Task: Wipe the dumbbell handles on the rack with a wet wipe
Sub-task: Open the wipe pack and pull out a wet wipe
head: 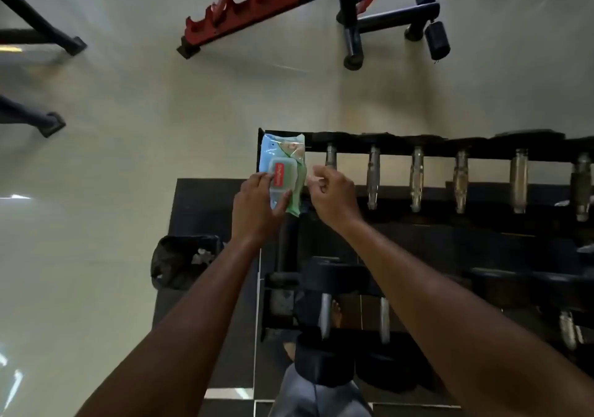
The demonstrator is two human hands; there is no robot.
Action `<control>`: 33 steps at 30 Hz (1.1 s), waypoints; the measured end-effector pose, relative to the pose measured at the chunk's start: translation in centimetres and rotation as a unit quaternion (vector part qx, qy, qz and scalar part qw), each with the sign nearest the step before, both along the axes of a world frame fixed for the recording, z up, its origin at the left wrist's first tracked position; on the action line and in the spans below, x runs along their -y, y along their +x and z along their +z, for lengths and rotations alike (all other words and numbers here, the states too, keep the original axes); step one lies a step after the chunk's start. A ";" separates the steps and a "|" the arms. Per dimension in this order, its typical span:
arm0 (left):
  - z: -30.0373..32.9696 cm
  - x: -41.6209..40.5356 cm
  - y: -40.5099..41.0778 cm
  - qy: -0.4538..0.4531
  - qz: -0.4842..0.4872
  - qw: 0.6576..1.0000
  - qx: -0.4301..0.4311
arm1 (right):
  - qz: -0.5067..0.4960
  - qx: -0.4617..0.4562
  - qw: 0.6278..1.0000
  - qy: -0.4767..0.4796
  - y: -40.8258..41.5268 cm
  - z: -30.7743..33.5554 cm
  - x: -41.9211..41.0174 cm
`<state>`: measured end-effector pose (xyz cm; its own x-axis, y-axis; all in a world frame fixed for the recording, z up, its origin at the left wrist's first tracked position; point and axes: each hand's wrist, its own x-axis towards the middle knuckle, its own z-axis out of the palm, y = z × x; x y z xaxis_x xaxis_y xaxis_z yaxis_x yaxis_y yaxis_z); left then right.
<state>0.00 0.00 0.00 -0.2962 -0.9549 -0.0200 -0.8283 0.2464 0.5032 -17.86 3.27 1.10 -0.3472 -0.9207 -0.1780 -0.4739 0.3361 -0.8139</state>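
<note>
Left hand [257,206] grips wipes pack [284,172] on rack [482,146] end (thumb on lid). Right hand [331,196] just beside, fingers curled, can't tell if pinching anything

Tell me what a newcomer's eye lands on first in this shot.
First the wet wipe pack, pale blue and green, lying at the left end of the dumbbell rack, with the left hand holding its lid area and the right hand curled just beside it. Then the row of shiny dumbbell handles running rightward along the top tier.
</note>
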 end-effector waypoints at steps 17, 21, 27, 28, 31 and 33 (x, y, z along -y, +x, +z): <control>-1.5 1.9 -2.4 -0.021 0.007 0.998 0.055 | -0.025 0.110 0.987 0.111 0.1 -4.2 4.1; -1.1 1.8 -2.6 -0.016 0.005 0.999 0.052 | -0.034 0.125 0.985 0.115 0.3 -4.0 4.2; -1.1 1.9 -2.3 -0.012 0.008 0.999 0.033 | -0.082 0.173 0.972 0.136 0.5 -4.5 4.5; -1.0 1.9 -2.2 -0.009 0.005 0.999 0.033 | -0.082 0.171 0.972 0.138 0.6 -4.6 4.5; -1.0 1.7 -2.3 0.008 -0.001 0.998 0.055 | -0.079 0.171 0.972 0.138 0.4 -4.6 4.5; -1.0 1.5 -2.6 0.016 0.000 0.997 0.074 | -0.083 0.165 0.973 0.139 0.4 -4.6 4.5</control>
<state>-2.61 -1.52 -0.99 -0.2877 -0.9531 -0.0935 -0.8939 0.2322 0.3833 -17.45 -1.24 -3.55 -0.3687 -0.7569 -0.5396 -0.1232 0.6152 -0.7787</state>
